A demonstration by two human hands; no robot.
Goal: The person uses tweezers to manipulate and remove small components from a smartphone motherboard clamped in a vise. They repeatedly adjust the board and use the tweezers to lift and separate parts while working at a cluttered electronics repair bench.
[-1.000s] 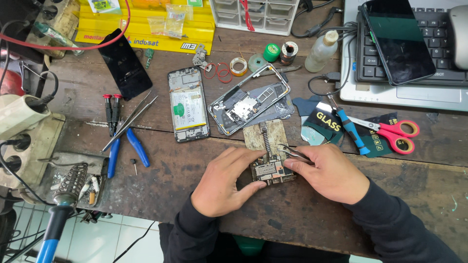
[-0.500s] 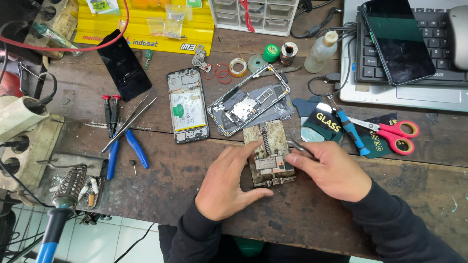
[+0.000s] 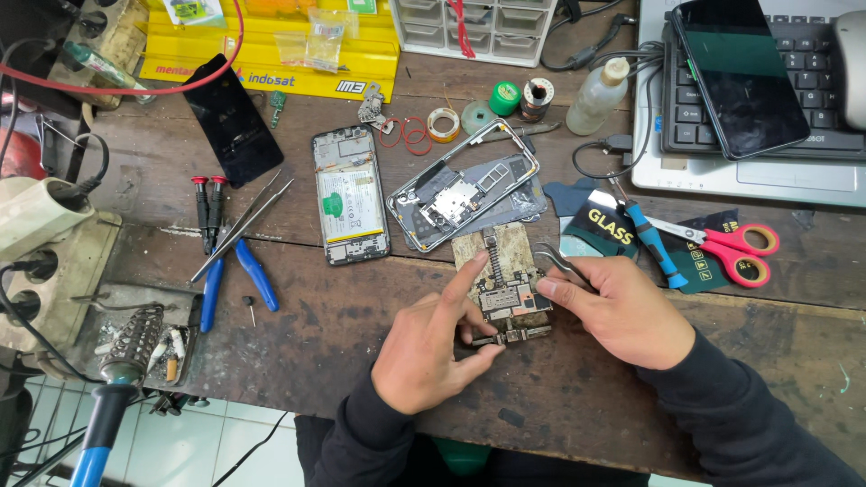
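A small circuit board point(image 3: 512, 302) lies on a worn metal holder plate point(image 3: 494, 248) near the front of the wooden bench. My left hand point(image 3: 431, 343) rests at its left side, index finger raised and pointing up along the board, thumb by the lower edge. My right hand point(image 3: 622, 307) is at the board's right side and grips metal tweezers point(image 3: 555, 261), whose tips angle toward the plate. Behind the plate lie an opened phone frame point(image 3: 465, 185) and an opened phone with its battery showing point(image 3: 347, 194).
Blue-handled pliers and long tweezers point(image 3: 236, 236) lie to the left, a soldering iron stand point(image 3: 135, 338) at the front left. Red scissors point(image 3: 735, 248), a blue screwdriver point(image 3: 648, 236), a keyboard with a phone on it point(image 3: 740, 77), a bottle point(image 3: 597, 97), and a yellow box point(image 3: 271, 54) surround the work spot.
My left hand has lifted its index finger off the board and drawn back a little. The right hand with the tweezers has shifted slightly to the right.
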